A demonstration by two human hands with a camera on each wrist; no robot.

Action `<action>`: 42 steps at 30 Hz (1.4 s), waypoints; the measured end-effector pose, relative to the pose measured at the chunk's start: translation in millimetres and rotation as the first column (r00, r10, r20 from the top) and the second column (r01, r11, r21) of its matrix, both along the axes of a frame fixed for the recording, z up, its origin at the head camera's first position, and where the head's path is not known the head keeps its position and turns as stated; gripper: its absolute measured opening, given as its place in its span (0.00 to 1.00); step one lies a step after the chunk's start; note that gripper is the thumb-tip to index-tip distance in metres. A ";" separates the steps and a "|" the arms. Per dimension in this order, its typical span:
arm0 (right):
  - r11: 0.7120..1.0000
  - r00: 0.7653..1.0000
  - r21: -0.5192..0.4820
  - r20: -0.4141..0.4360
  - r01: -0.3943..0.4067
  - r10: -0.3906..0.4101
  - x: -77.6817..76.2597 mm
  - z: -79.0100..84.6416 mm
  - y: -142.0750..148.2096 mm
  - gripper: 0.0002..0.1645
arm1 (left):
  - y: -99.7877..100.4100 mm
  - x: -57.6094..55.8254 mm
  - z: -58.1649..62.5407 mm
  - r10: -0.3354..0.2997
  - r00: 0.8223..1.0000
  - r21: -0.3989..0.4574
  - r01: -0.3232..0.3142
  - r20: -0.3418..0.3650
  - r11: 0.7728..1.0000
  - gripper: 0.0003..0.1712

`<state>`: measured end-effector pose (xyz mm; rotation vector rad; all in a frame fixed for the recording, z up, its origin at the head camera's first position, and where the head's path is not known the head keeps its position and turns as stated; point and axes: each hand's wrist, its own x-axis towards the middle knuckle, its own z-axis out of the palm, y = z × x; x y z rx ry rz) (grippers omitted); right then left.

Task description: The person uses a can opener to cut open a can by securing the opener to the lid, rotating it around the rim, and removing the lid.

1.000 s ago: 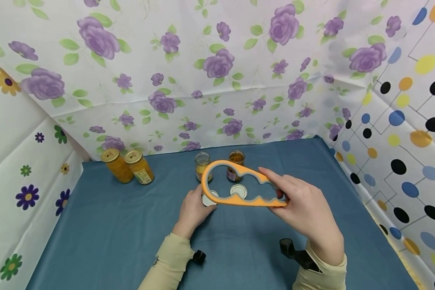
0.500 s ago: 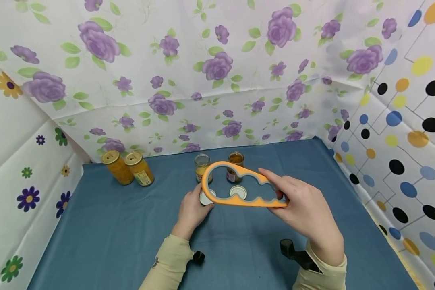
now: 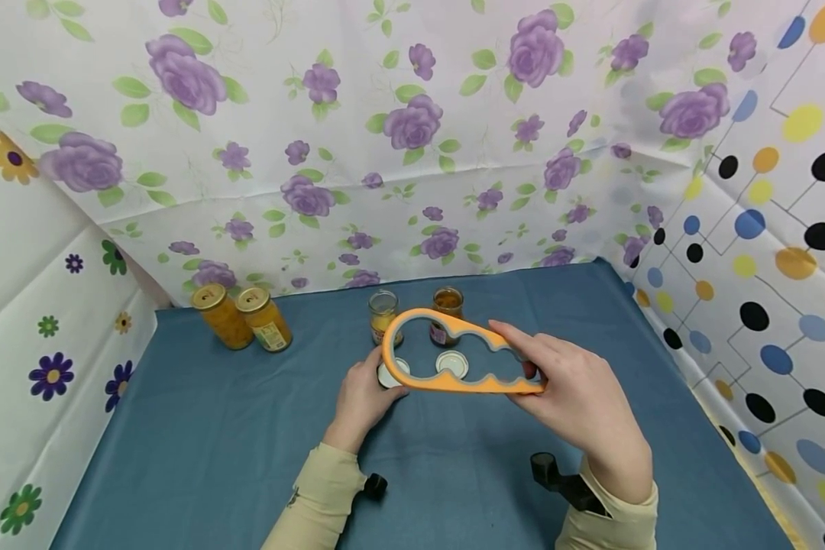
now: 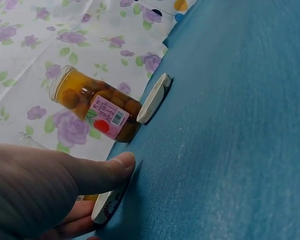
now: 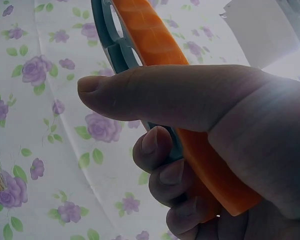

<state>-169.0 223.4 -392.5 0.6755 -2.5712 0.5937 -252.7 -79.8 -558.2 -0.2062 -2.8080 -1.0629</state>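
Note:
My left hand [image 3: 363, 399] pinches a white jar lid [image 4: 106, 206] at the tabletop, thumb on one side and fingers on the other. In my right hand [image 3: 580, 393] is an orange jar opener [image 3: 498, 386] with a grey scalloped inner edge, gripped by its handle ends and held above the table. Its rounded end overlaps the pinched lid in the head view. A second white lid [image 3: 452, 364] lies on the cloth. Behind it stands a lidless jar of dark round fruit [image 4: 110, 97] with a pink label. Left of that is another lidless jar [image 3: 383, 307] with yellow contents.
Two jars with gold lids, one plain-sided [image 3: 223, 317] and one with a pale label [image 3: 266, 321], stand close together at the back left. Blue cloth [image 3: 234, 443] covers the table. Patterned sheets [image 3: 261, 130] rise at the back and both sides.
My left hand and the pinched lid have shifted very slightly to the left. The jar opener and right hand stay nearly still.

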 end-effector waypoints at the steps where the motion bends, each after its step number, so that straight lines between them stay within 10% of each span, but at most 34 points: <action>1: 1.000 1.000 0.000 0.000 -0.001 0.001 -0.1 0.1 0.0 0.45 | -0.2 -0.2 0.6 -0.003 1.000 0.006 0.003 0.001 1.000 0.49; 18: 1.000 1.000 0.001 0.022 -0.011 0.011 -2.2 -0.7 -3.5 0.44 | -19.7 -6.0 21.1 -0.107 0.977 0.174 0.075 0.185 0.982 0.41; 26: 1.000 1.000 0.009 0.025 -0.016 0.015 -4.2 0.4 -5.3 0.47 | -49.5 -13.7 47.4 0.002 0.979 0.323 -0.070 0.206 0.944 0.39; 31: 1.000 1.000 0.001 0.016 -0.009 0.009 -3.8 1.3 -3.7 0.49 | -71.2 -17.6 58.6 0.202 0.976 0.472 -0.215 0.079 0.855 0.34; 37: 0.999 0.999 -0.018 0.012 -0.033 0.033 -3.6 1.2 -4.3 0.50 | -93.3 -19.9 56.8 0.494 0.852 0.628 -0.290 -0.175 0.722 0.30; 42: 0.994 0.995 -0.059 0.028 -0.094 0.096 -3.4 0.5 -5.5 0.51 | -109.5 -31.7 43.8 0.611 0.777 0.684 -0.364 -0.152 0.632 0.42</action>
